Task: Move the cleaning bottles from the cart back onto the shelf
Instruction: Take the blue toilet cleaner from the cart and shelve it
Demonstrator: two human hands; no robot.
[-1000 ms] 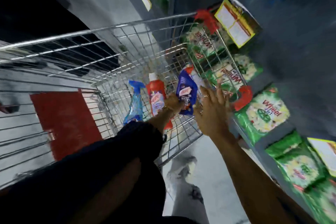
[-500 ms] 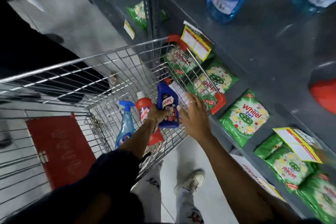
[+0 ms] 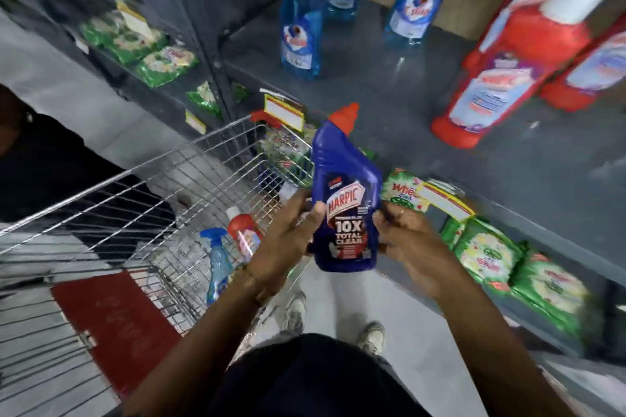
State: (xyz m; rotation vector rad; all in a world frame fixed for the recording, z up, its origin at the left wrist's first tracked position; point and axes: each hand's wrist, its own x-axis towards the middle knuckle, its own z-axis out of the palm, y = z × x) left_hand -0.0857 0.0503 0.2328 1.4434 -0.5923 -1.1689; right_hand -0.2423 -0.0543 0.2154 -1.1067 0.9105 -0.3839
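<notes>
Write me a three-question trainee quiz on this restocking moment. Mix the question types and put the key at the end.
1. True or false: the dark blue Harpic bottle is lying inside the cart.
2. Which hands are on that bottle? A) left only B) right only C) both
3. Name the two bottles left in the cart.

Key:
1. False; it is held upright above the cart's edge, red cap up.
2. C; the left hand grips one side and the right hand the other.
3. A blue spray bottle and a red bottle with a white cap.
</notes>
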